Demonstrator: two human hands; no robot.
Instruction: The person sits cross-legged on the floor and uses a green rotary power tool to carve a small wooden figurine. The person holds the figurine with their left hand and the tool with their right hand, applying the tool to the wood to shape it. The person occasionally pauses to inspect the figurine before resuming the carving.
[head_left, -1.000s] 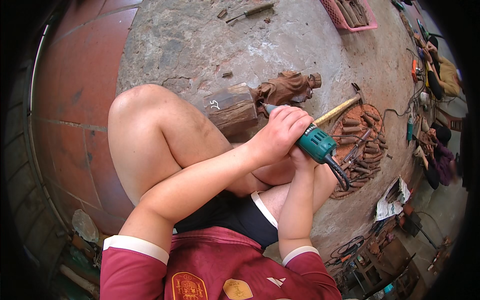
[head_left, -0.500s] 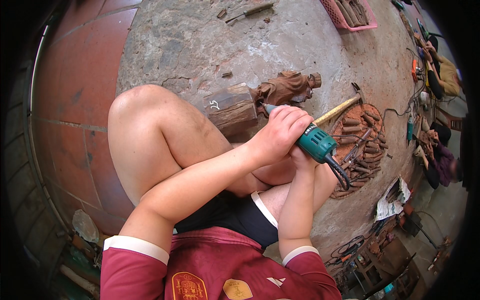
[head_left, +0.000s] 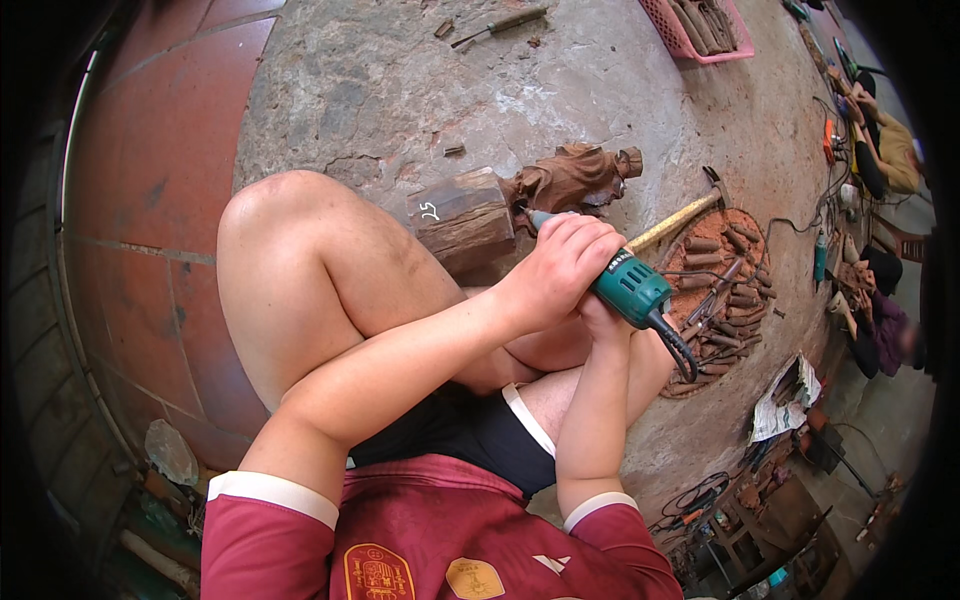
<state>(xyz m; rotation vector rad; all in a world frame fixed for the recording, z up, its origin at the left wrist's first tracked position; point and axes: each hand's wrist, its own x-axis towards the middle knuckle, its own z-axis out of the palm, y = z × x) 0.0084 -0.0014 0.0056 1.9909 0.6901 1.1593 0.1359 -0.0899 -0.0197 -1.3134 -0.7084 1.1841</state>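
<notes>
A green rotary tool (head_left: 632,287) with a black cord slants across in front of me. My left hand (head_left: 562,262) is wrapped over its front part, fingers closed. From below, my right hand (head_left: 603,318) closes round its body, mostly covered by the tool and the left hand. The grey nose of the tool touches or nearly touches a carved brown wooden figure (head_left: 570,182), just where the figure meets its uncut block. That wooden block (head_left: 462,212), with a chalk mark on top, lies on the floor at the figure's left. The tool's bit tip is too small to make out.
A hammer (head_left: 680,220) with a yellowish handle lies right of the figure, by a round tray (head_left: 765,235) of chisels and sawdust. A pink basket (head_left: 722,57) with wooden-handled tools and a lone chisel (head_left: 500,26) are farther off. People (head_left: 885,150) sit at far right near cords.
</notes>
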